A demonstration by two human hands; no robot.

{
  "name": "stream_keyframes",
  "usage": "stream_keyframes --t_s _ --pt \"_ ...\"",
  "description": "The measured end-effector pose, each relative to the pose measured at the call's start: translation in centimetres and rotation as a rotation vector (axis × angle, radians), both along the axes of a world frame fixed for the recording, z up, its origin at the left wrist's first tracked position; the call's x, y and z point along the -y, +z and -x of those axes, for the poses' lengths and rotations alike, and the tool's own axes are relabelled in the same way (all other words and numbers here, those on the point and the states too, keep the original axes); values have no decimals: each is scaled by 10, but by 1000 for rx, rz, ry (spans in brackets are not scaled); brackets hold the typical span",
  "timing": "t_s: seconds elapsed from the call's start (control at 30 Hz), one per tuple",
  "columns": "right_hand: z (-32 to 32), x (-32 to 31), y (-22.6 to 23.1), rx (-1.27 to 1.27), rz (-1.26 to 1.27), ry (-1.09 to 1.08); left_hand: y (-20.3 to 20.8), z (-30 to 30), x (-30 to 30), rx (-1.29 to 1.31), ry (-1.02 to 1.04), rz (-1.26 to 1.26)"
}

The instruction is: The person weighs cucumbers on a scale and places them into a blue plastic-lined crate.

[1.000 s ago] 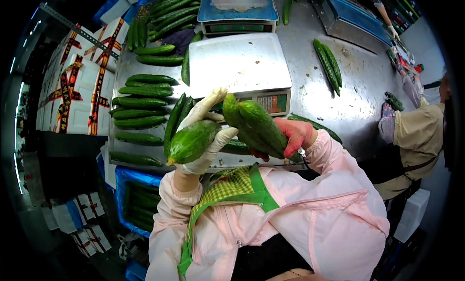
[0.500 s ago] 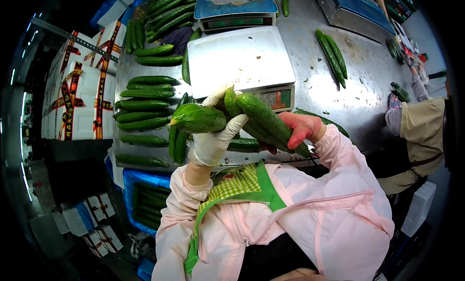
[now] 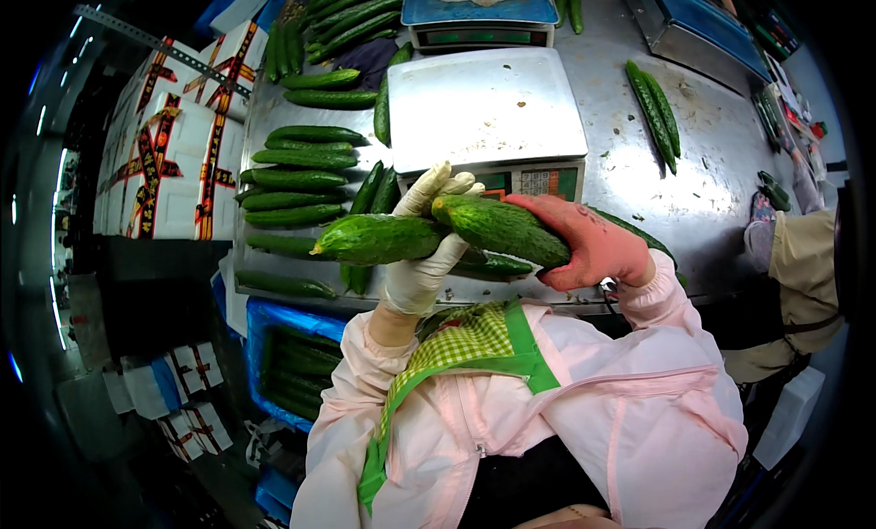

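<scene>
Head-worn wide fisheye view, facing steeply down, close over a metal table (image 3: 707, 196)

The gloved hands (image 3: 591, 242) (left white, right red) hold cucumbers (image 3: 379, 239) near a flat-topped scale (image 3: 488, 105).

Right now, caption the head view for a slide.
A white-gloved left hand and red-gloved right hand hold cucumbers near a scale on a metal table.
</scene>
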State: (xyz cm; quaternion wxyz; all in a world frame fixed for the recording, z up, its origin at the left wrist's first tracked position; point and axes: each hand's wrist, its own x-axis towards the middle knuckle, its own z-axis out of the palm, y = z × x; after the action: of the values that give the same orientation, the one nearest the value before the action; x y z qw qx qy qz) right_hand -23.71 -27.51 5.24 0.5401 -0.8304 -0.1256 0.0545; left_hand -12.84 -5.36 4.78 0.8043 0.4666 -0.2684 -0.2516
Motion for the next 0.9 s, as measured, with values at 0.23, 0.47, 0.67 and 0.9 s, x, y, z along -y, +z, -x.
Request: stream_keyframes --t_s 0.23,0.47,0.67,0.9 --pt "8 -10 8 80 174 -123 -7 4 -7 -41 17 -7" --pt "5 6 -19 50 -278 -31 6 3 3 179 185 -215" --pt "-21 28 -26 -85 -1886 -123 4 -16 -5 33 330 -99" --pt "-17 46 -30 35 -2084 -131 -6 -10 -5 -142 363 -170"
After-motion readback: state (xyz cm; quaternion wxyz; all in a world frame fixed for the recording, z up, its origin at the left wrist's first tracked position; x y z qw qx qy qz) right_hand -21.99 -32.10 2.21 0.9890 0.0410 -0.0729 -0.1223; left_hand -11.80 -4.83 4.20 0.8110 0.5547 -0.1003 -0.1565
